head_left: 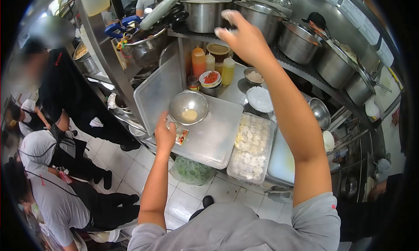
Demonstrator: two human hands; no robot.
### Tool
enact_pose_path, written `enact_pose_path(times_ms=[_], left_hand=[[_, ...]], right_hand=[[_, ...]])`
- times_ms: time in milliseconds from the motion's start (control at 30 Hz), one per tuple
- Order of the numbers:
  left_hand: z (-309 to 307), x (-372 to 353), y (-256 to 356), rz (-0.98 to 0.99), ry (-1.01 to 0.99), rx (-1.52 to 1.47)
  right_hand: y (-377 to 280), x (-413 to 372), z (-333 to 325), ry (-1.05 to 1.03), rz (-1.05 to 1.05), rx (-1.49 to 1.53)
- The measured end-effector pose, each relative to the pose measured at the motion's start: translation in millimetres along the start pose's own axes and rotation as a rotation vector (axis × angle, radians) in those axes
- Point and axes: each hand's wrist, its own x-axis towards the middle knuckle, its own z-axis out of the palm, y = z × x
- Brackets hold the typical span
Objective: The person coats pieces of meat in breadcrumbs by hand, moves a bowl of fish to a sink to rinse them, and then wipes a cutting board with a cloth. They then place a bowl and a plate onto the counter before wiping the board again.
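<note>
My right hand [246, 39] is raised high in front of the shelf of pots, thumb and fingers apart, with white powdery or pasty residue on the fingertips. Low over the front left of the work surface is my left hand [165, 134], its fingers extended beside a steel bowl [176, 106]. Inside that bowl lies a small pale lump [189, 115]. The bowl rests on a translucent plastic lid [214, 135], and a small printed label [182, 136] shows close to my left fingers. To the right, a clear tub [266, 163] holds many whitish dumpling-like pieces.
Squeeze bottles [198, 62] and a dish of red shreds [211, 78] stand behind the lid. Large steel pots [301, 41] line the shelf above. A bag of greens [191, 169] sits below the counter. Several people [65, 177] occupy the left side.
</note>
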Motion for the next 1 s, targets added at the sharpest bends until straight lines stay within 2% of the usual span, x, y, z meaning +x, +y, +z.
enact_pose_path(times_ms=[67,100,133,167,200,233,367,467,567,633,700,800,933,1000], left_hand=[[3.9,9.9,-4.3,-0.234,-0.01,-0.088],[5.8,16.4,-2.4,-0.377,-0.093,-0.214],[7.1,22.3,1.6,-0.518,-0.182,-0.337],[9.4,26.9,4.1,-0.659,-0.274,-0.46],[21.2,32.6,-19.7,-0.746,-0.41,-0.582],[30.9,36.6,-22.0,-0.742,-0.413,-0.589],[62.6,60.2,-2.6,-0.726,-0.434,-0.72],[98.3,89.9,16.9,-0.662,-0.513,-0.727],[132.2,105.3,33.2,-0.479,-0.558,-0.566],[147.8,107.2,55.7,-0.351,-0.525,-0.486],[159.9,106.5,70.1,-0.331,-0.597,-0.528],[171.6,89.6,107.7,-0.232,-0.647,-0.486],[220.6,71.7,110.9,-0.055,-0.785,-0.519],[229.5,52.4,135.1,-0.035,-0.864,-0.534]], right_hand=[[9.8,-54.5,-30.4,-0.161,0.036,0.145],[25.1,-80.4,-43.9,-0.226,0.03,0.18],[36.2,-110.7,-59.7,-0.338,0.115,0.274],[46.7,-140.9,-79.9,-0.421,0.149,0.169],[62.1,-175.7,-94.5,-0.485,0.36,0.265],[73.5,-209.7,-108.6,-0.506,0.411,0.224],[113.9,-368.7,-145.3,-0.236,0.883,0.254],[107.5,-472.2,-162.6,-0.033,1.167,0.269],[70.7,-519.7,-164.6,0.093,1.305,0.185],[52.6,-534.3,-165.4,0.1,1.282,0.105],[41.6,-549.1,-161.4,0.094,1.223,-0.026],[21.8,-539.2,-152.1,0.167,1.241,-0.005],[4.9,-534.0,-136.8,0.163,1.314,0.013],[-0.5,-529.6,-131.0,0.16,1.316,0.031]])
